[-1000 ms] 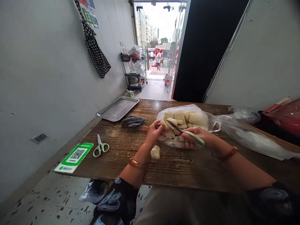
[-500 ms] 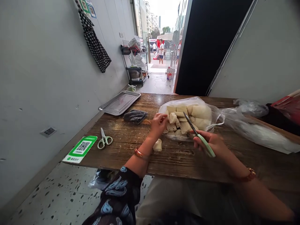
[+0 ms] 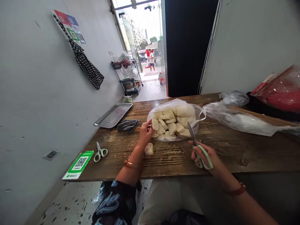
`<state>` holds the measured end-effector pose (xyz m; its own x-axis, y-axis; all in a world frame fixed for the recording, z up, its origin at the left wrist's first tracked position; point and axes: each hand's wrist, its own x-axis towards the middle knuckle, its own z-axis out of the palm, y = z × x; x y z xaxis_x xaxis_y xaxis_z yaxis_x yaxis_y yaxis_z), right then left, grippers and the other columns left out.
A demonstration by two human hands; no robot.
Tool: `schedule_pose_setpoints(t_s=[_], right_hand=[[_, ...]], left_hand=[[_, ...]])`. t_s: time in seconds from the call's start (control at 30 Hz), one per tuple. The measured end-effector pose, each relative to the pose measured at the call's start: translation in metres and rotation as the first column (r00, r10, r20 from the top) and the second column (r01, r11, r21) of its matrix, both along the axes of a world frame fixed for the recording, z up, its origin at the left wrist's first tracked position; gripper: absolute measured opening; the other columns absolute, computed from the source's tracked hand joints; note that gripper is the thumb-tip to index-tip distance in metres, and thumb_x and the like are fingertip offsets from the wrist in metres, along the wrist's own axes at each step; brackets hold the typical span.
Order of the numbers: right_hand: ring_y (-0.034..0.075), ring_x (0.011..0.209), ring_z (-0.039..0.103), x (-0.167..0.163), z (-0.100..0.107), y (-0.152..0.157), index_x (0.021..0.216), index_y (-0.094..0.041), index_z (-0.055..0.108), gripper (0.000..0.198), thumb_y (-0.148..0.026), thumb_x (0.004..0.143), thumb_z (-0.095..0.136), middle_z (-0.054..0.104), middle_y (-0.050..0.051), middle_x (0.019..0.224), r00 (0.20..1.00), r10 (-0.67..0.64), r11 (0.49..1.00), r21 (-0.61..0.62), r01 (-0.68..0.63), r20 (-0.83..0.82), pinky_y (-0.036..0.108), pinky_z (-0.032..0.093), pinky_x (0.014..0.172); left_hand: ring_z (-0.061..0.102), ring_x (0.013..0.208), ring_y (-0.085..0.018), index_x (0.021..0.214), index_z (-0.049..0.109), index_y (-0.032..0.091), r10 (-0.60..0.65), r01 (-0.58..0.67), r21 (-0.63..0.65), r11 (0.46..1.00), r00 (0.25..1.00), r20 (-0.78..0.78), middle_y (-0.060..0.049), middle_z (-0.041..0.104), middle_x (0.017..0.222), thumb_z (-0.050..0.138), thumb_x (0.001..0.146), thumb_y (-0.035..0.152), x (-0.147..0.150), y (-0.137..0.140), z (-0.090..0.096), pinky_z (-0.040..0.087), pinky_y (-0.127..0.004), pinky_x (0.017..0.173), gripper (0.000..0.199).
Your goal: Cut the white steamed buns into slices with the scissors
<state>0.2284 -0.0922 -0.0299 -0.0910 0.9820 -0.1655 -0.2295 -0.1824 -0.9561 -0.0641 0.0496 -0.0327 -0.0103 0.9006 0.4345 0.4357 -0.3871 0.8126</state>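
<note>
My left hand (image 3: 145,132) is at the left side of a clear plastic bag (image 3: 179,102), its fingers pinched on a pale steamed bun piece (image 3: 155,124). Several more cut, cream-coloured bun pieces (image 3: 172,127) lie heaped in the opened bag. To the right of the bag, my right hand (image 3: 209,153) grips green-handled scissors (image 3: 192,132), blades pointing up and away, apart from the buns. One loose bun piece (image 3: 149,149) rests on the wooden table just below my left wrist.
Left on the table are a second pair of scissors (image 3: 100,152), a green QR card (image 3: 79,164), a dark grey cloth (image 3: 128,125) and a metal tray (image 3: 112,115). Crumpled plastic bags (image 3: 241,120) and a red package (image 3: 278,90) lie right. Beyond stands a cart (image 3: 127,78).
The head view has shifted, so the table sits further left. My right hand has drawn the scissors back from over the buns. My left hand stays at the bag's left side.
</note>
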Motion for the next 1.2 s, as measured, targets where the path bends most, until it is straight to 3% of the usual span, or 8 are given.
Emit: schedule_pose_setpoints(t_s=[0.2,0.3,0.43,0.57,0.63,0.73,0.9,1.2], right_hand=[[0.009,0.048,0.050,0.001,-0.004,0.001,0.121,-0.015,0.061,0.063,-0.058,0.076,0.076,0.063,-0.002,0.062,0.996,0.002,1.000,0.021,0.000,-0.094,0.020,0.040,0.042],[0.009,0.048,0.050,0.002,-0.008,0.001,0.119,-0.015,0.061,0.061,-0.058,0.078,0.074,0.063,-0.002,0.063,0.992,0.002,0.999,0.035,0.002,-0.123,0.020,0.041,0.043],[0.010,0.047,0.050,0.002,-0.005,0.000,0.121,-0.015,0.060,0.067,-0.062,0.076,0.074,0.063,-0.002,0.062,0.992,0.029,0.998,0.050,-0.023,-0.125,0.020,0.038,0.040],[0.010,0.046,0.050,0.003,-0.003,-0.001,0.120,-0.015,0.061,0.065,-0.061,0.076,0.074,0.064,-0.002,0.062,0.990,0.043,0.995,0.092,-0.031,-0.133,0.021,0.038,0.040],[0.010,0.047,0.051,0.003,-0.005,-0.001,0.120,-0.015,0.062,0.062,-0.059,0.077,0.074,0.064,-0.002,0.062,0.989,0.044,0.995,0.099,-0.030,-0.145,0.021,0.039,0.041],[0.010,0.046,0.052,0.003,-0.009,0.000,0.120,-0.017,0.063,0.060,-0.058,0.078,0.073,0.065,-0.002,0.062,0.984,0.046,0.994,0.109,-0.028,-0.171,0.022,0.039,0.042],[0.010,0.047,0.051,0.005,-0.008,0.001,0.119,-0.016,0.062,0.059,-0.057,0.078,0.074,0.065,-0.001,0.063,0.975,0.091,0.993,0.089,-0.074,-0.202,0.022,0.039,0.042],[0.011,0.050,0.051,0.010,-0.004,-0.004,0.123,-0.017,0.061,0.061,-0.057,0.078,0.075,0.064,-0.001,0.065,0.982,0.088,0.995,0.053,-0.080,-0.169,0.022,0.041,0.043]], left_hand=[[0.066,0.102,-0.020,0.132,0.059,0.017,-0.039,0.040,-0.071,0.997,0.999,0.011,-0.012,0.065,0.122,0.057,0.084,0.024,-0.006,-0.017,0.009,0.053,-0.035,0.092,0.048],[0.066,0.105,-0.023,0.130,0.060,0.015,-0.058,0.057,-0.105,0.993,0.998,-0.005,-0.014,0.064,0.123,0.059,0.086,0.034,0.000,-0.011,0.014,0.054,-0.037,0.090,0.048],[0.066,0.094,-0.022,0.118,0.066,0.015,0.003,-0.009,-0.033,0.999,0.986,-0.168,-0.014,0.060,0.117,0.065,0.081,0.034,0.022,0.004,0.022,0.056,-0.037,0.082,0.041],[0.059,0.105,-0.025,0.106,0.069,0.019,0.102,-0.067,0.122,0.990,0.948,-0.301,-0.010,0.060,0.108,0.073,0.074,0.029,0.044,0.017,0.029,0.051,-0.042,0.095,0.034],[0.059,0.104,-0.025,0.107,0.068,0.019,0.150,-0.111,0.143,0.984,0.941,-0.304,-0.010,0.060,0.106,0.071,0.075,0.028,0.046,0.021,0.029,0.051,-0.041,0.094,0.034],[0.062,0.094,-0.022,0.113,0.063,0.015,0.161,-0.146,0.075,0.986,0.955,-0.248,-0.012,0.059,0.110,0.065,0.078,0.030,0.039,0.020,0.026,0.056,-0.037,0.080,0.038],[0.066,0.090,-0.021,0.116,0.062,0.013,0.130,-0.127,0.028,0.991,0.962,-0.240,-0.014,0.065,0.110,0.062,0.082,0.037,0.019,0.005,0.024,0.056,-0.033,0.074,0.042],[0.065,0.073,-0.017,0.094,0.069,0.014,0.187,-0.204,-0.014,0.979,0.923,-0.336,-0.010,0.068,0.096,0.063,0.082,0.029,-0.002,-0.023,0.045,0.055,-0.033,0.074,0.020]])
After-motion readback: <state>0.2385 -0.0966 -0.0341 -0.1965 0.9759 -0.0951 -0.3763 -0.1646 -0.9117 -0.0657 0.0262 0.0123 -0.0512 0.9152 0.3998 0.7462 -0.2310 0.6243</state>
